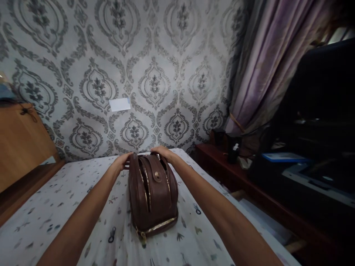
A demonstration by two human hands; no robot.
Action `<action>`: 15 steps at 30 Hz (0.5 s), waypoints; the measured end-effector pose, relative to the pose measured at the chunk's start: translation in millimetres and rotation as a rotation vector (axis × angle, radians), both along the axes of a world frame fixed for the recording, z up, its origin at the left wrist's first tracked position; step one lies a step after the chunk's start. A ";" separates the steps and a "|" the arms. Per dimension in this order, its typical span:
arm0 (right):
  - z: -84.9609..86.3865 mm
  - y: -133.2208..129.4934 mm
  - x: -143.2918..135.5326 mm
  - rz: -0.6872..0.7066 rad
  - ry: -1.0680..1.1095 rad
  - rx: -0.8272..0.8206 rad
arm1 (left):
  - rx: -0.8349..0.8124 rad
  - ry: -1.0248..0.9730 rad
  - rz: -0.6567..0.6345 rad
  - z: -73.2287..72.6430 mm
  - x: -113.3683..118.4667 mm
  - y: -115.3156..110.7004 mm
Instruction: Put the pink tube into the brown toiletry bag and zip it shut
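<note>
A brown leather bag (pixel 159 194) stands on a bed sheet (pixel 111 207) printed with small leaves and other motifs. Its gold-toothed zippers part in dark gaps along the top, and a tab with a round gold clasp (pixel 157 176) lies between them. Along the near bottom edge runs another gold zipper (pixel 161 224) with a hanging pull. My left hand (pixel 124 161) grips the bag's far left edge, by the strap. At the far right top edge, my right hand (pixel 163 152) is closed over the bag. The bag hides some fingertips of both hands.
Patterned wallpaper (pixel 155 81) bearing a white paper rectangle (pixel 119 104) rises behind the bed. A wooden headboard or cabinet (pixel 22 140) stands left. On the right are a purple curtain (pixel 266 66), a dark red shelf (pixel 210 162) with black objects, and a large dark screen-like shape (pixel 318 99).
</note>
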State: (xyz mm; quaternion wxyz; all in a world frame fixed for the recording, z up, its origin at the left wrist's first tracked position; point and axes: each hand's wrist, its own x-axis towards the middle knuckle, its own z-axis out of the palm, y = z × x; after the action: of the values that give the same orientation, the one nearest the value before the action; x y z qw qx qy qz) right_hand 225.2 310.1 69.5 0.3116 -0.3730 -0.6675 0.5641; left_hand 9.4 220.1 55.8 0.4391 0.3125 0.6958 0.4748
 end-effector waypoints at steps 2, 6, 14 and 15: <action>-0.6 4.3 -3.3 0.007 -0.005 -0.028 | -0.030 0.017 -0.011 0.7 -4.4 5.3; -8.3 3.3 -2.9 -0.015 0.053 -0.091 | -0.083 0.041 -0.033 -0.8 -8.1 13.3; -20.6 -8.5 4.0 0.032 0.133 -0.170 | -0.066 0.059 -0.057 -10.2 -9.3 25.9; -21.1 -8.9 3.8 0.029 0.145 -0.154 | -0.048 0.060 -0.064 -11.8 -9.3 27.3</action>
State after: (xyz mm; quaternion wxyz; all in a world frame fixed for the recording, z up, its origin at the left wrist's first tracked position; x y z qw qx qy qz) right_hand 229.0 301.3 48.4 0.3214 -0.3445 -0.6029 0.6438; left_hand 0.1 247.4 44.0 0.4401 0.3382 0.7095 0.4343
